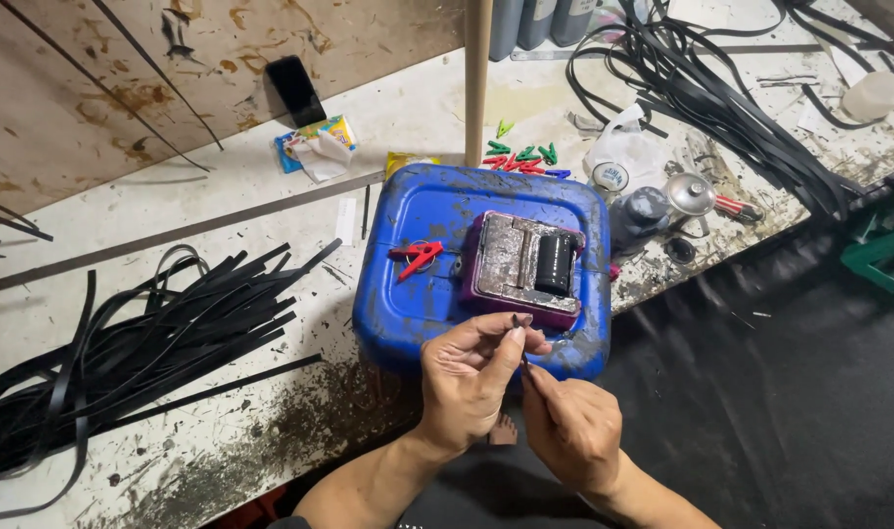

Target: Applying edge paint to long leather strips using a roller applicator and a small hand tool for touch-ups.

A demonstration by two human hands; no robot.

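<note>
My left hand and my right hand meet just in front of a blue plastic canister lying on its side. Together they pinch a small dark piece, thin and short, between thumbs and forefingers. On top of the canister sits a purple tray holding a grimy metal plate and a black roller. A red clothes peg lies on the canister to the left of the tray.
A heap of long black strips covers the bench at left, and another bundle runs across the back right. Coloured pegs, a wooden pole, a black phone, jars and a round metal lid stand behind the canister.
</note>
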